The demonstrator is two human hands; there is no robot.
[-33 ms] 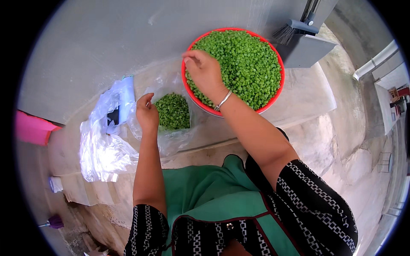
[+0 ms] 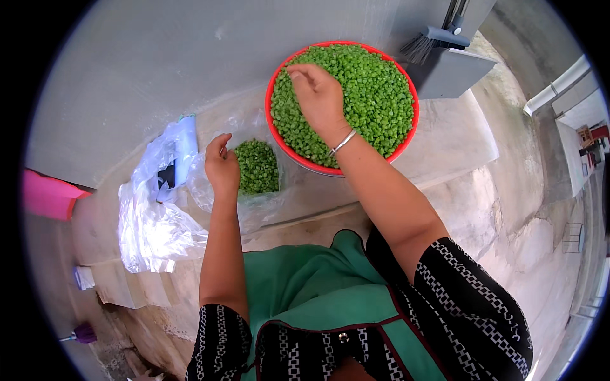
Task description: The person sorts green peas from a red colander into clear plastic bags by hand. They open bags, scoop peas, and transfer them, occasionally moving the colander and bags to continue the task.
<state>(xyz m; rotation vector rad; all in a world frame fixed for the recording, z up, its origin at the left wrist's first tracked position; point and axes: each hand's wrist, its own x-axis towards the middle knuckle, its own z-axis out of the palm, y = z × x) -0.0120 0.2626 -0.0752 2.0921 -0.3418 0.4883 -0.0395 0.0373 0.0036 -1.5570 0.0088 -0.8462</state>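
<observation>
Chopped green pieces (image 2: 362,95), cut from some vegetable, heap up inside a round red-rimmed basin (image 2: 417,117). Above the left side of this heap is my right hand (image 2: 319,98), a silver bangle on its wrist. Its fingers bend loosely with a gap to the thumb, and nothing shows between them. To the left of the basin lies a clear plastic bag (image 2: 254,213) with a smaller pile of green pieces (image 2: 257,166) in it. My left hand (image 2: 222,168) is at the bag's left edge, fingers curled around the plastic; its fingertips are partly hidden.
Crumpled clear plastic (image 2: 155,222) and a pale blue packet (image 2: 187,143) lie left of the bag on a low ledge (image 2: 451,136). A grey wall (image 2: 159,70) rises behind. A broom (image 2: 438,39) and grey dustpan (image 2: 457,73) stand right of the basin.
My right hand has moved right, from the basin's left rim to farther over the green heap. My left hand stays at the bag. The whole view has shifted slightly.
</observation>
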